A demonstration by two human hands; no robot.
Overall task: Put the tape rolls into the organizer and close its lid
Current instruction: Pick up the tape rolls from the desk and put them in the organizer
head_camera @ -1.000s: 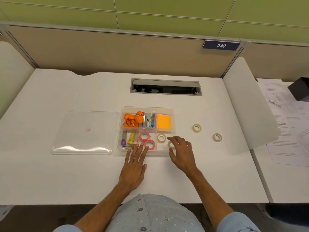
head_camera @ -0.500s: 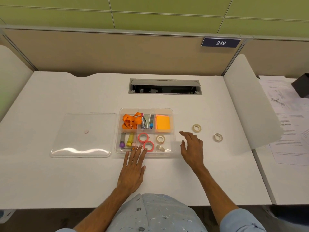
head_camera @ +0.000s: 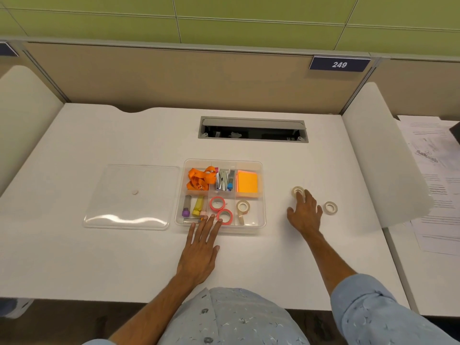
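A clear organizer (head_camera: 262, 195) sits mid-desk without its lid. Two pink tape rolls (head_camera: 217, 203) (head_camera: 224, 216) lie in its front middle compartment. In the front right compartment, one beige roll (head_camera: 243, 206) lies flat and another (head_camera: 241, 217) stands on edge. The clear lid (head_camera: 129, 197) lies flat to the organizer's left. My left hand (head_camera: 200, 250) rests flat, fingertips on the organizer's front rim. My right hand (head_camera: 305, 214) is spread, fingertips touching a beige roll (head_camera: 297, 191) on the desk. Another beige roll (head_camera: 330, 207) lies just right of that hand.
The organizer also holds an orange lanyard (head_camera: 199, 179), a stapler (head_camera: 224, 181), orange sticky notes (head_camera: 247, 183) and markers (head_camera: 191, 206). A cable slot (head_camera: 252, 129) opens behind it. A white divider panel (head_camera: 383, 155) stands at right, with papers (head_camera: 435, 185) beyond.
My right hand left the organizer's front right compartment, where a beige roll now stands on edge, and moved right to the beige roll on the desk. My left hand stayed put.
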